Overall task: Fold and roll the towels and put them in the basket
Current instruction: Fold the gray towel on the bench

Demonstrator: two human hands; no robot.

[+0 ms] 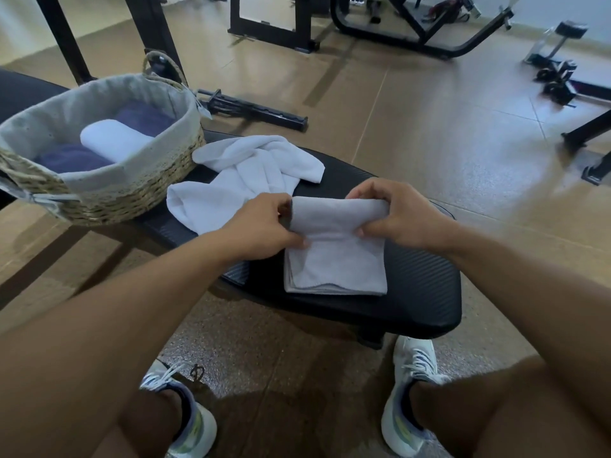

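**Rolling the grey towel at its far edge**

The left hand [264,223] and right hand [401,216] each have a grip closed on an end of the roll just started at the far edge of the folded grey towel [335,259], fingers curled over the top and thumbs tucked beneath. The rest of the towel lies flat on the black padded table [426,285], its layered near edge toward the person.

The cloth looks soft, light and limp, so it will likely sag in the middle unless both ends turn together. Holding at the two ends of the roll, as now, seems the right place; the tension must stay even or the layers may slip and the roll turn cone-shaped.

Just beyond the left hand, a white towel [248,180] lies crumpled on the table, not yet folded. Beside it, at the left, stands the woven basket [132,190] with a pale cloth liner. Inside lie a rolled white towel [112,140] and, on either side of it, dark blue towels [142,115]. Room appears to remain for more.
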